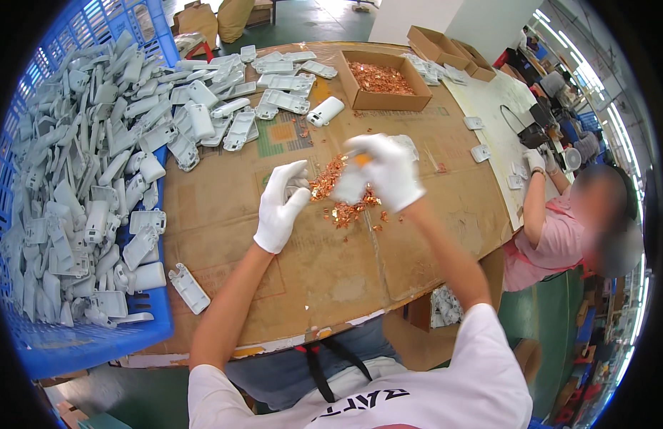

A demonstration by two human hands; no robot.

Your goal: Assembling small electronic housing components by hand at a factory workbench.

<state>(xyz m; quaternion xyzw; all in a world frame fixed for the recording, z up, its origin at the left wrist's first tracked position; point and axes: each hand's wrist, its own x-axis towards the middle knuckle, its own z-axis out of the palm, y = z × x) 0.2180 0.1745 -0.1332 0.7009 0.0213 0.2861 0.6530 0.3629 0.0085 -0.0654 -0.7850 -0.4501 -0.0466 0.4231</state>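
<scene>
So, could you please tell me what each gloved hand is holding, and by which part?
Left hand grips a small pale grey plastic housing, mostly hidden. Right hand is blurred; its hold cannot be told.

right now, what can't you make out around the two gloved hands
Head view only:
- Right white-gloved hand: motion-blurred, so its fingers' grip cannot be read.
- Left white-gloved hand: a grey plastic piece is mostly hidden behind the glove.
- Small copper-coloured metal clips: too small to tell shapes.
- Blue plastic crate: cut by the picture's rim.

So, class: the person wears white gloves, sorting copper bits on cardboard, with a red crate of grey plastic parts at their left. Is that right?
Not quite: the crate is blue, not red, as the head view shows. The rest stands: white-gloved left hand and right hand, copper bits, grey parts.
</scene>
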